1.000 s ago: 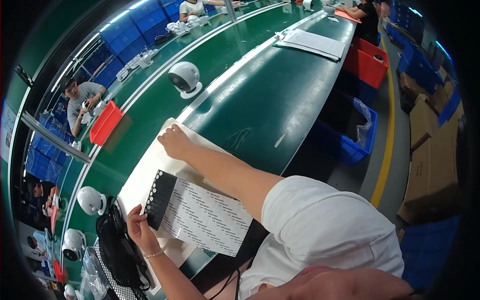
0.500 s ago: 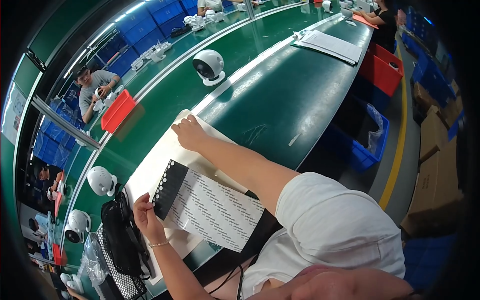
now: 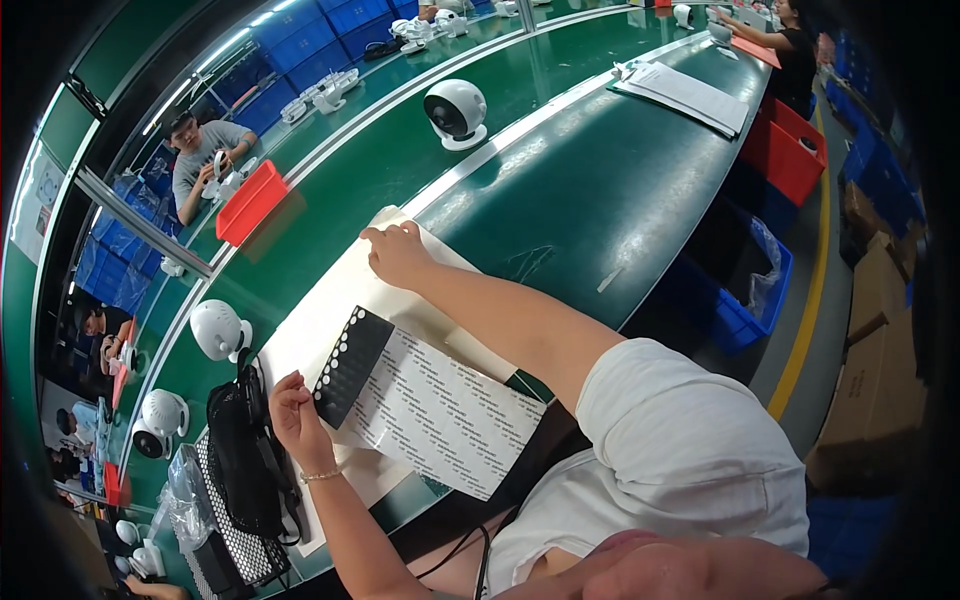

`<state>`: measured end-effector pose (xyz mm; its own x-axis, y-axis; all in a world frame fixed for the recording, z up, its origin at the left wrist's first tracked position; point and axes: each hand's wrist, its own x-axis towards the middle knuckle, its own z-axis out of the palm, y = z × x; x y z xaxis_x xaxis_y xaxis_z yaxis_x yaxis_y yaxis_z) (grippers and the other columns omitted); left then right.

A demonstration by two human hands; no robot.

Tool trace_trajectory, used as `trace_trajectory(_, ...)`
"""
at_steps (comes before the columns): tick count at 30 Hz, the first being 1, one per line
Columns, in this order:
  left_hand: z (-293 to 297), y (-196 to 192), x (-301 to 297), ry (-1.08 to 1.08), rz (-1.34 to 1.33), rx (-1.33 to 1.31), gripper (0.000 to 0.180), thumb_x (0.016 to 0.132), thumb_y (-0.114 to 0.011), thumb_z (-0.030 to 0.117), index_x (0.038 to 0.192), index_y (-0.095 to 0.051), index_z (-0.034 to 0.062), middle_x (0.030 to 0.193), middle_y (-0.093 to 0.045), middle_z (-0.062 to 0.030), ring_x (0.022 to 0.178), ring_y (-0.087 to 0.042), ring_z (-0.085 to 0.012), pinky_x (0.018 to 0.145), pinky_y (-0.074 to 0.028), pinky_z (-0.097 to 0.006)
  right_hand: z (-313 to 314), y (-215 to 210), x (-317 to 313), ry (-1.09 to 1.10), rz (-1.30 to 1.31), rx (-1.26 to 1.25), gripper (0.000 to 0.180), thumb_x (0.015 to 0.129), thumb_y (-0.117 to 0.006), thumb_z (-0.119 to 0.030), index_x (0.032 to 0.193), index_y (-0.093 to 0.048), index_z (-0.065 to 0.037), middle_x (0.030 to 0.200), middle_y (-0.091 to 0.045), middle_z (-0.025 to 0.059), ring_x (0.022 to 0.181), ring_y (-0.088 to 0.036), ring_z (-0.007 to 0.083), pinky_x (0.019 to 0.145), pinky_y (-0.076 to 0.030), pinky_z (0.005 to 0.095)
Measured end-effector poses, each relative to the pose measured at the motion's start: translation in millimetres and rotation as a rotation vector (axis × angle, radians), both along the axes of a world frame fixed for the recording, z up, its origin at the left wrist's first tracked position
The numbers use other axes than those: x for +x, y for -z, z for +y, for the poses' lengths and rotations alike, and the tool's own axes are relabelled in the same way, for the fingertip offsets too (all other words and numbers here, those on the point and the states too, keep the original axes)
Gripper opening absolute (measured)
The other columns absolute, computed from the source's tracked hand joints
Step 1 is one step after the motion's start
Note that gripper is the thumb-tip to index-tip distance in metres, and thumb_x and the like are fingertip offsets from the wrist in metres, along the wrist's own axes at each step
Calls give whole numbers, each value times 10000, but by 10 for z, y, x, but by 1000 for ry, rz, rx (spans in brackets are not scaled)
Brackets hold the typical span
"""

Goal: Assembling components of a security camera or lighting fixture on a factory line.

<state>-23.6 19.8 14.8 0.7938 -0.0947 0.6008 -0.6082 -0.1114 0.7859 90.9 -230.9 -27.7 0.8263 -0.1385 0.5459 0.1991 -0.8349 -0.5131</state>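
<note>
A white printed sheet [image 3: 450, 410] with a black strip [image 3: 355, 370] at its left end lies slanted before me, its near corner past the table edge. White round spots line the strip's outer edge. My left hand [image 3: 298, 415] is at this edge, fingers pressed together; anything pinched there is too small to make out. Underneath lies a larger cream sheet [image 3: 325, 290]. On its far end rests my right hand [image 3: 400, 256], fingers bent inward and tips turned down, hiding whatever they hold. My right forearm passes above the cream sheet.
Left of the sheets lies a black mesh pouch [image 3: 240, 450] beside clear plastic bags [image 3: 188, 505]. White rounded devices [image 3: 220, 330] stand along the green belt, another farther off [image 3: 457, 115]. Papers [image 3: 685, 95] lie far right. A co-worker [image 3: 205, 160] handles white parts behind a red bin [image 3: 252, 203].
My view has shifted, moving the whole scene slightly rightward. The white devices on the belt have moved a little farther away. Both hands keep nearly the same places on the sheets.
</note>
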Motion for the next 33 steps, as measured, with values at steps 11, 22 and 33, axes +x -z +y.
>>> trace_trajectory(11, 104, 29, 73, -188, -120, 198, 150, 682, -448, -118, 649, -553, -16, 960, -575, -141, 875, -552, -222, 716, -447, -289, 93, 256, 391, 77, -210, -139, 322, 712, -505, -159, 1025, -552, -215, 618, -545, 37, 663, -544, 235, 666, -341, 466)
trace_trajectory(22, 242, 106, 133, -195, -184, 189, 102, 702, -539, -47, 773, -559, 23, 958, -575, -97, 863, -558, -202, 765, -443, -283, 145, 54, 273, -223, -77, -41, 284, 783, -514, -155, 1065, -502, -125, 722, -587, 6, 826, -546, 192, 878, -283, 441)
trace_trajectory(33, 173, 20, 75, -154, -55, 126, 84, 662, -477, -39, 666, -538, 19, 910, -587, -98, 885, -547, -219, 784, -424, -289, 48, 99, 300, -284, -66, -29, 301, 771, -543, -138, 1071, -511, -142, 750, -571, -13, 817, -543, 155, 887, -274, 395)
